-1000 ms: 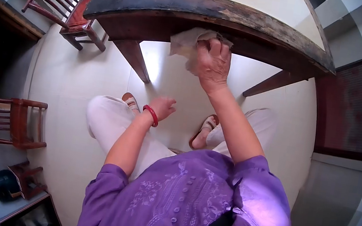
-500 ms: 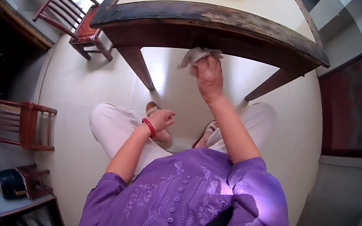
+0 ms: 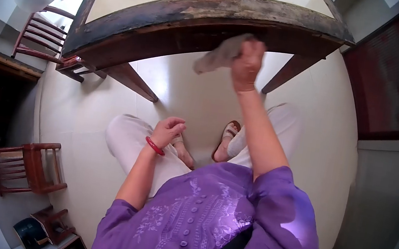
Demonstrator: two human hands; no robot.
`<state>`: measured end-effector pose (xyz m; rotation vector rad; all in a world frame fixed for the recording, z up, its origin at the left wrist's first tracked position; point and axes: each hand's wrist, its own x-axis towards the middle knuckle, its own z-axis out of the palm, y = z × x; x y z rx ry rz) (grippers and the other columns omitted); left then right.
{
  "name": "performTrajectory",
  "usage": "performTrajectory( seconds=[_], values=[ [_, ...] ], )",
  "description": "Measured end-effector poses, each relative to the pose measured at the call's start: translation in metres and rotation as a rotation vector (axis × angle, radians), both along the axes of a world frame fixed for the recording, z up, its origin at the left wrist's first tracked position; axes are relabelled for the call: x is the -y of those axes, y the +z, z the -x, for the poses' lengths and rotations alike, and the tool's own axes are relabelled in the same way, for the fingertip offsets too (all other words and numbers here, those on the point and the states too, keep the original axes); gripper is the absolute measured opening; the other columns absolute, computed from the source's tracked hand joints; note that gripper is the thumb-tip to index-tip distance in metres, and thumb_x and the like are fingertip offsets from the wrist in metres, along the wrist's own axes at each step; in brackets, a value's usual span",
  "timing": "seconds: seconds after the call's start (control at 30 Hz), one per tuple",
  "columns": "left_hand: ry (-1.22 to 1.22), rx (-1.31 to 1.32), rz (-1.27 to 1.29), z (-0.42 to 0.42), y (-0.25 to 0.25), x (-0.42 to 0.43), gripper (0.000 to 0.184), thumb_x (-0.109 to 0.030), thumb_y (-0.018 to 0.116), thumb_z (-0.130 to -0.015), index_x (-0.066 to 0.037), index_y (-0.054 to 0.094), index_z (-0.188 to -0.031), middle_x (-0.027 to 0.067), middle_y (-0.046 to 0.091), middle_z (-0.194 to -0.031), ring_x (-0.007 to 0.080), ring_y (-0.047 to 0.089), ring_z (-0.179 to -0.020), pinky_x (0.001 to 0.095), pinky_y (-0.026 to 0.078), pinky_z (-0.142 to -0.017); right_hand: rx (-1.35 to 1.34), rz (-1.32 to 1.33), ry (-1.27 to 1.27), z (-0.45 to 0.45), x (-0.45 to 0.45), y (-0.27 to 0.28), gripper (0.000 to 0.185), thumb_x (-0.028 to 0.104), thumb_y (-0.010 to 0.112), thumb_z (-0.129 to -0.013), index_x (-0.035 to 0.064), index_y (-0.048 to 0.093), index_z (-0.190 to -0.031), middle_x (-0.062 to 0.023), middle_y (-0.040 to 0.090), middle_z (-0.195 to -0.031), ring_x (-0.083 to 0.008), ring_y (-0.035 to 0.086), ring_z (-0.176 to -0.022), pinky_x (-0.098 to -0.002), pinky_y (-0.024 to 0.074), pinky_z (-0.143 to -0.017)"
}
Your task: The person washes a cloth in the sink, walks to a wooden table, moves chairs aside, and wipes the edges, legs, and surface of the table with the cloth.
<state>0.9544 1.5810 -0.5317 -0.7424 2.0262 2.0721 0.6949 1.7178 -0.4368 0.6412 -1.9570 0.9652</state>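
My right hand [image 3: 247, 65] is closed on a greyish cloth [image 3: 220, 55] at the front of a wooden table [image 3: 191, 10]. The cloth is smeared by motion and trails to the left of my fingers, against or just in front of the dark apron below the tabletop edge. Whether it presses on the wood, I cannot tell. My left hand [image 3: 167, 132], a red bangle [image 3: 155, 145] at its wrist, hovers over my left knee with loosely bent fingers and nothing visible in them.
Table legs slant down at left [image 3: 131, 81] and right. A slatted wooden chair [image 3: 42, 36] stands beyond the table's left corner, another chair [image 3: 35, 169] at the left wall. A dark red panel [image 3: 392, 76] is on the right. My sandalled feet are on the tiled floor.
My right hand has moved up and right along the table front with the cloth, which now stretches out leftward. My left hand has shifted slightly left. The view has turned and shifted a little.
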Motion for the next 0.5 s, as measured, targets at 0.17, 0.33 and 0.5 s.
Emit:
performTrajectory(
  seconds=[0.17,0.33,0.5],
  values=[
    [0.113,0.002,-0.024,0.014,0.005,0.002,0.021,-0.012,0.059,-0.093,0.003,0.061,-0.107,0.0087,0.068,-0.091,0.0145,0.064,-0.086,0.0256,0.052,-0.075,0.115,0.195,-0.015,0.006,-0.013,0.005,0.018,-0.002,0.061,-0.069,0.0048,0.057,-0.086,-0.0116,0.054,-0.092,-0.0319,0.054,-0.083,-0.0395,0.0466,-0.074],
    [0.112,-0.083,-0.012,0.031,0.012,0.000,0.021,-0.013,0.060,-0.091,0.003,0.063,-0.105,0.0076,0.068,-0.090,0.0140,0.064,-0.081,0.0253,0.051,-0.074,-0.088,0.094,0.206,-0.046,0.064,0.017,0.020,-0.003,0.064,-0.065,0.0077,0.062,-0.082,-0.0125,0.057,-0.087,-0.0282,0.055,-0.080,-0.0377,0.0490,-0.069],
    [0.149,-0.167,0.138,0.028,0.028,0.003,0.017,-0.011,0.060,-0.091,0.003,0.063,-0.101,0.0070,0.068,-0.088,0.0130,0.064,-0.080,0.0245,0.051,-0.074,0.011,0.137,0.197,-0.018,0.017,0.021,0.020,-0.005,0.059,-0.070,0.0057,0.061,-0.086,-0.0129,0.057,-0.090,-0.0340,0.056,-0.081,-0.0388,0.0494,-0.070]
  ],
)
